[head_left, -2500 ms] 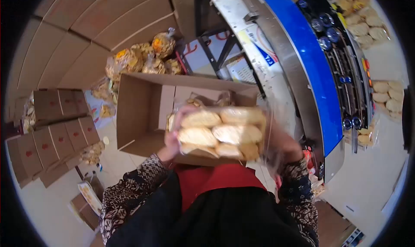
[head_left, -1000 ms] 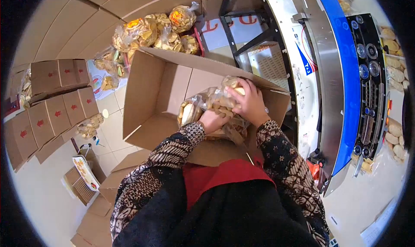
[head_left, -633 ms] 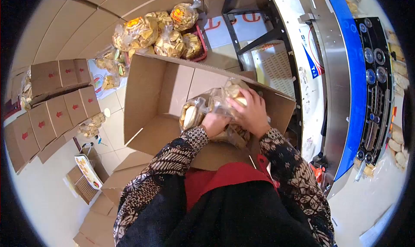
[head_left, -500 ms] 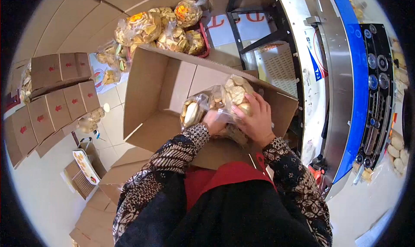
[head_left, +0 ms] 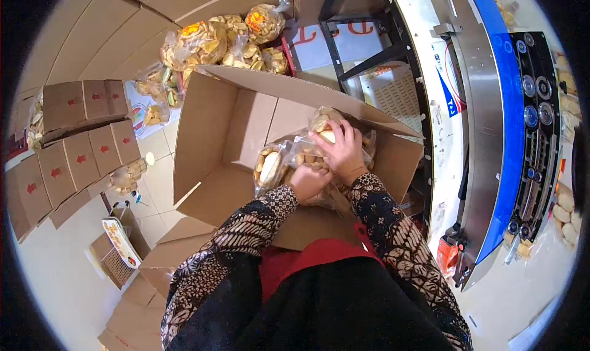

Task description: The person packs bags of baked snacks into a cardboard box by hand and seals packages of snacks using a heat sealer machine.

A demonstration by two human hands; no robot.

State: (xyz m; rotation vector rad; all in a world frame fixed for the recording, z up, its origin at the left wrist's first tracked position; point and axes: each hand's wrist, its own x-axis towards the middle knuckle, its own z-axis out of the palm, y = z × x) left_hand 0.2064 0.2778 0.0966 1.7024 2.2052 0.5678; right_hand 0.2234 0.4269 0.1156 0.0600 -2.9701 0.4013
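An open cardboard box (head_left: 206,120) stands in front of me with several clear bags of brown and pale snacks in its right half. My left hand (head_left: 309,181) is closed on the plastic of a snack bag (head_left: 310,153) near the box's front side. Further right, my right hand (head_left: 344,151) has its fingers curled over the top of another snack bag (head_left: 324,118). Left of my left hand, a bag with a long pale piece (head_left: 269,166) leans inside the box. The bags' lower parts are hidden by my hands.
Filled snack bags (head_left: 206,40) are piled behind the box. Stacked cartons (head_left: 80,157) stand at the left. A black metal frame (head_left: 409,62) and a steel-edged machine (head_left: 476,136) with a blue strip border the right side. A small stool-like item (head_left: 120,243) is at lower left.
My right hand has moved left and up, onto the top of the rear bag. My left hand has shifted slightly right, and more of the middle bag shows.
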